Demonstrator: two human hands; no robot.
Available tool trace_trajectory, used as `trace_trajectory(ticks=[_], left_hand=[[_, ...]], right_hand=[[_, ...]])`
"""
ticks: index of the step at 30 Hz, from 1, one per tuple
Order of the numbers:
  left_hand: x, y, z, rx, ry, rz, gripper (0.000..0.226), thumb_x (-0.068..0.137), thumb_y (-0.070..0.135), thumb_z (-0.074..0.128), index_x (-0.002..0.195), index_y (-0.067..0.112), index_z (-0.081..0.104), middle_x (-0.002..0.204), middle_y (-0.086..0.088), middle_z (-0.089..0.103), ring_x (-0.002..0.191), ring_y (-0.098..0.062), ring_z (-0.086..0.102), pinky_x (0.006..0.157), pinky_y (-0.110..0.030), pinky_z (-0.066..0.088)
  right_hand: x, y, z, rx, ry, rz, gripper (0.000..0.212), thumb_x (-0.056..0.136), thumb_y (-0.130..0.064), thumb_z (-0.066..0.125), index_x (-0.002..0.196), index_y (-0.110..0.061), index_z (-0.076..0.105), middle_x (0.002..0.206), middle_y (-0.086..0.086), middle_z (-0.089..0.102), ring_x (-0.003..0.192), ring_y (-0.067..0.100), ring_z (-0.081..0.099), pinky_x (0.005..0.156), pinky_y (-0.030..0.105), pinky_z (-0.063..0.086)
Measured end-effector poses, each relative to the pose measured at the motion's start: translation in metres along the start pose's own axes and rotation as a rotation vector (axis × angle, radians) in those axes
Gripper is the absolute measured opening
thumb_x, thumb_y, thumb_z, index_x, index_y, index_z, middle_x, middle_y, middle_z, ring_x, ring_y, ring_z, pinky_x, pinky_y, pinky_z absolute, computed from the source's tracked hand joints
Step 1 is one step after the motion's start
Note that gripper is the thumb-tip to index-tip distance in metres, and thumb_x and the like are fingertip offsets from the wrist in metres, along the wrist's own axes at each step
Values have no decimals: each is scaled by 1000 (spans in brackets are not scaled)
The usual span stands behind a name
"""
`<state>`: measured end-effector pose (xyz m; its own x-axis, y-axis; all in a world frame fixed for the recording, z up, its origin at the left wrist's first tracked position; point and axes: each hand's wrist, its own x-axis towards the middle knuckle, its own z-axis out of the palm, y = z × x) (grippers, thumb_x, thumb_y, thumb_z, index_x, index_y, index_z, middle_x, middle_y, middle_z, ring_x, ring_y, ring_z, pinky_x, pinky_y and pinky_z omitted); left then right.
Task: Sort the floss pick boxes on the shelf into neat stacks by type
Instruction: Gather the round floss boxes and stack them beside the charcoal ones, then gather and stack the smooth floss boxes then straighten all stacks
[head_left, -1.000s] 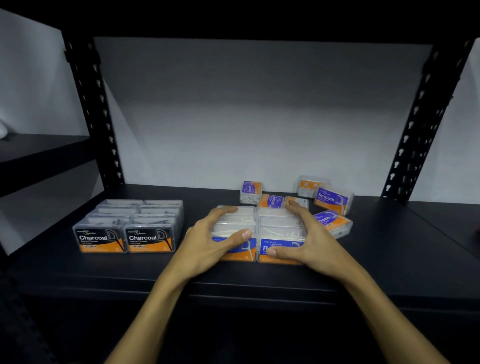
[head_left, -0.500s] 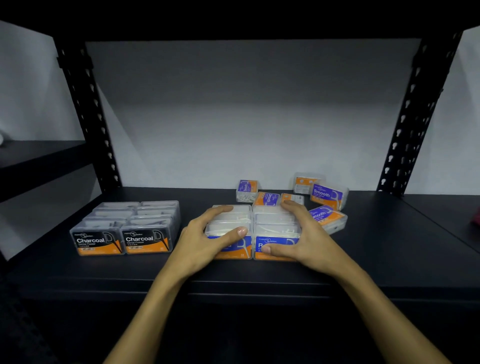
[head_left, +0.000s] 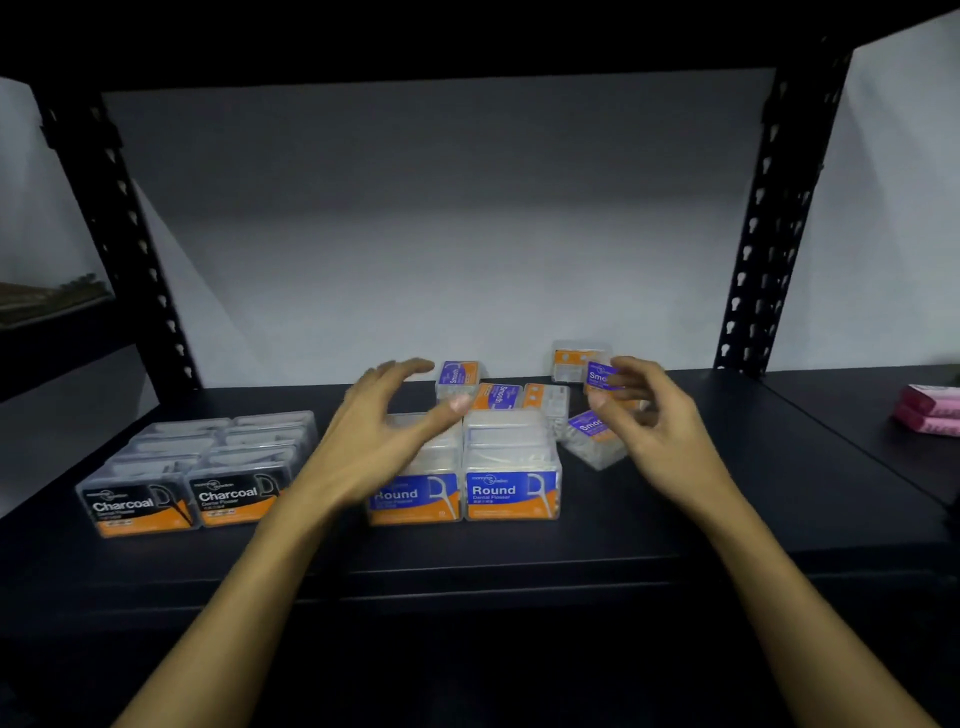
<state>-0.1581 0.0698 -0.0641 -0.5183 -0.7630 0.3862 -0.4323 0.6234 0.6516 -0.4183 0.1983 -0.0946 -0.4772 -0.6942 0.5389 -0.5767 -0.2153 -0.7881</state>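
Clear plastic Round boxes (head_left: 511, 467) sit free on the black shelf (head_left: 675, 519) beneath a spread, empty left hand (head_left: 382, 436) and a loosely curled, empty right hand (head_left: 657, 421).

Both hands raised open, left hand (head_left: 384, 441) over Round boxes (head_left: 511, 467), right hand (head_left: 660, 426) before Smooth boxes (head_left: 592, 434)

Both my forearms reach forward over the shelf (head_left: 519, 551); my left hand (head_left: 379, 436) hangs above it with fingers spread and loose, my right hand (head_left: 654, 421) likewise, fingers slightly curled, holding nothing
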Motion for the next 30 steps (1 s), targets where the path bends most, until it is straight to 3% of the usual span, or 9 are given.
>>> trace_trajectory(ticks=[3,7,10,14,19,22,26,30], left_hand=[[36,19,2,65,-50,28,62,85,68,58,137,37,53,150,6,49,138,-16,44,97,-31,36],[82,33,23,162,-253,-11,45,93,45,64,133,26,57,142,-5,56,126,-23,55,94,-32,44],[106,33,44,281,-352,-111,46,94,45,63,132,20,58,136,-7,60,118,-24,58,93,-34,46],[123,27,67,389,-422,-211,57,91,54,63,133,16,56,132,-7,61,111,-23,59,90,-34,50],[132,26,75,341,-490,-200,68,93,36,69,151,27,35,153,-7,44,129,-28,51,104,-39,48],[136,27,72,293,-493,-218,71,90,26,74,150,29,36,152,-8,42,117,-26,54,92,-38,54],[153,29,68,300,-479,-130,86,75,15,86,143,31,37,137,-11,51,107,-27,60,76,-36,59],[169,39,67,398,-638,-67,90,75,10,86,146,35,35,125,-3,48,109,-27,58,82,-39,59]], right_hand=[[-1,17,-11,-227,47,13,44,89,-25,71,131,-24,57,123,-2,56,119,17,51,96,26,43],[-9,29,-15,-470,-137,130,54,90,-46,66,139,-28,53,142,5,48,132,29,43,108,50,38],[-11,27,-14,-549,-198,181,51,91,-54,59,132,-25,57,139,3,52,125,26,53,105,48,41],[-9,20,-20,-578,-176,197,36,88,-51,63,102,-19,55,116,6,58,103,25,58,91,42,49],[-15,20,-34,-456,-170,243,42,85,-53,69,102,-22,47,110,1,60,97,18,57,72,29,40],[-18,24,-37,-365,-147,233,43,83,-50,73,103,-21,48,110,-2,64,96,14,60,69,25,41],[-17,34,-40,-335,-149,197,58,80,-50,76,124,-23,50,118,-1,62,104,14,62,85,28,50],[-11,37,-44,-365,-219,157,74,85,-48,71,149,-29,37,143,-6,49,127,17,50,108,41,41]])
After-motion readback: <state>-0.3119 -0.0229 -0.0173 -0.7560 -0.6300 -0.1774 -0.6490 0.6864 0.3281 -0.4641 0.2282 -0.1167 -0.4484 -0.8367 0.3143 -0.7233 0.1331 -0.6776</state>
